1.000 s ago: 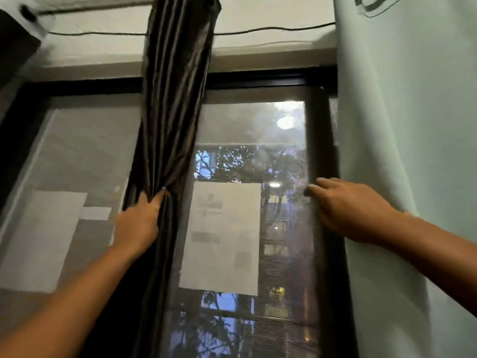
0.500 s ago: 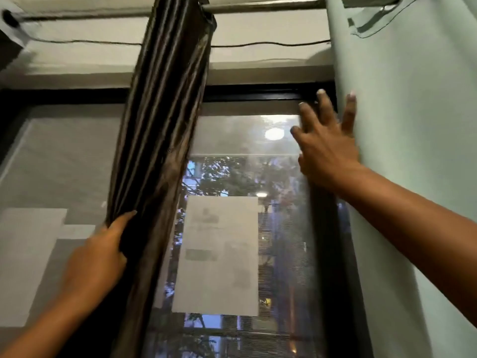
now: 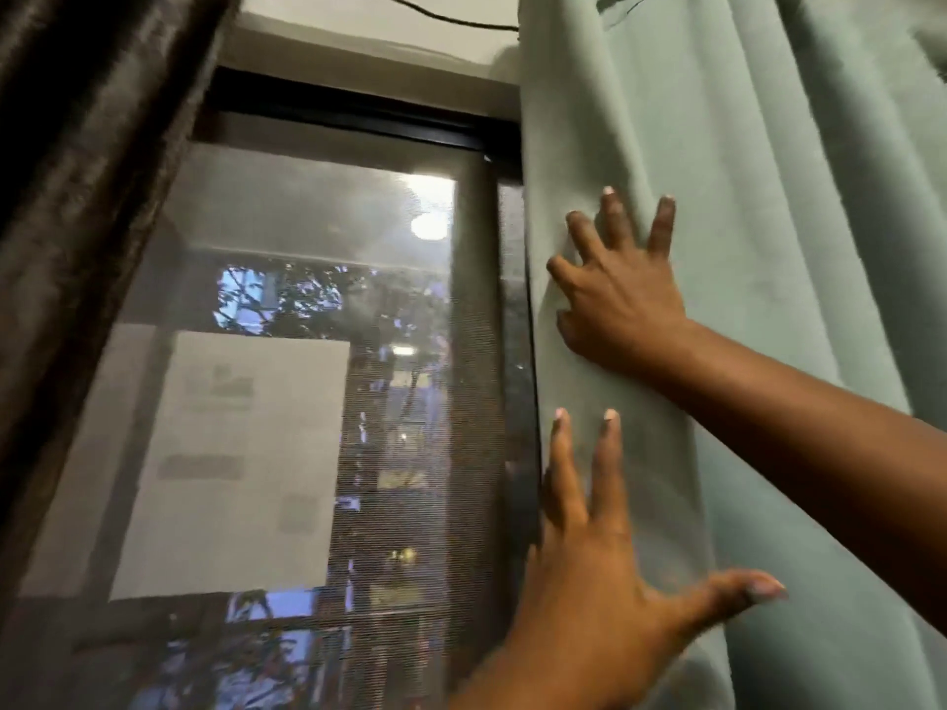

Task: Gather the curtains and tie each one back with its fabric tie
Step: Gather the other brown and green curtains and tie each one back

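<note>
Window point(image 3: 317, 310) sits centre, w/ a sheet of paper point(image 3: 230, 463) on the pane. One curtain point(image 3: 77, 197) hangs at its left, another curtain point(image 3: 768, 197) at its right. My right hand point(image 3: 622, 299) lies flat on the right-side one, my left hand point(image 3: 594, 571) directly below, near its edge.

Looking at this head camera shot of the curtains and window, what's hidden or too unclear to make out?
- Fabric ties: none shows in the head view.
- Green curtain: top and hem cut off by the frame.
- Dark curtain: only a strip shows at the left edge.
- Paper on the window: its print is blurred.
- Left hand: fingers partly hidden behind the green curtain's edge.
- Right hand: motion-blurred.
</note>
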